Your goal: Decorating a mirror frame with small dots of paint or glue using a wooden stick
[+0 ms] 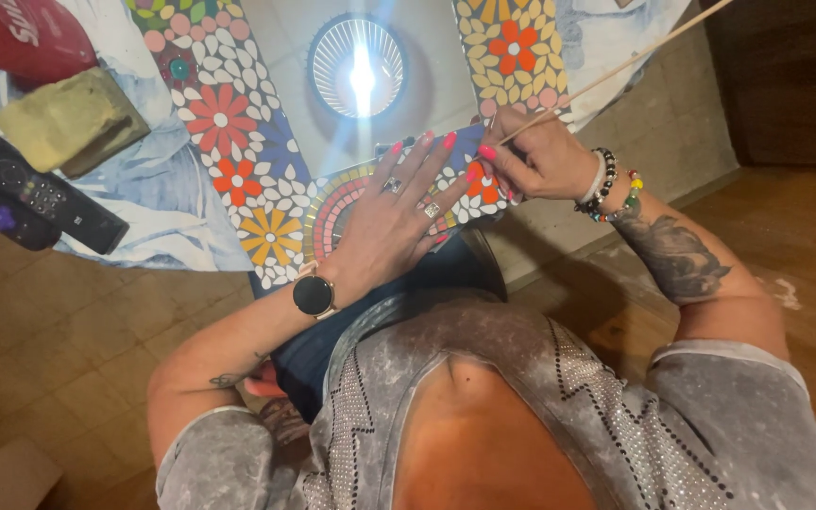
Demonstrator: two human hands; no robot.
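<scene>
Two hands meet on one small mosaic piece point(408, 194), a panel of white petals, orange flowers and curved red-and-yellow bands that rests on the person's lap, over the dark jeans point(318, 354).

Furthest left, on a pale painted cloth point(158, 203), lie two black remote controls point(25, 194) and a yellowish sponge block point(68, 123), all well apart from the hands. Next to them runs a long mosaic strip point(238, 142) of red, orange and yellow flowers among white tiles, its lower end just beside the panel.

The left hand point(394, 222) lies flat on the panel with fingers spread and extended up and to the right, palm pressed down on the tiles; it grips nothing and simply steadies the piece. A round black watch point(314, 296) sits on that wrist.

To the right, the right hand point(535, 161) is clenched in a pinch around a thin wooden stick point(616, 71). The stick's long axis climbs from the fingers towards the upper right corner, while its lower tip points down and left onto the panel's upper right edge, just beside the left fingertips. So the spot being touched lies between the two hands, nearer the right. Beaded bracelets point(611, 189) circle the right wrist, and a tattoo point(677, 255) covers the forearm.

Above, a bright round lamp point(358, 66) shines.
</scene>
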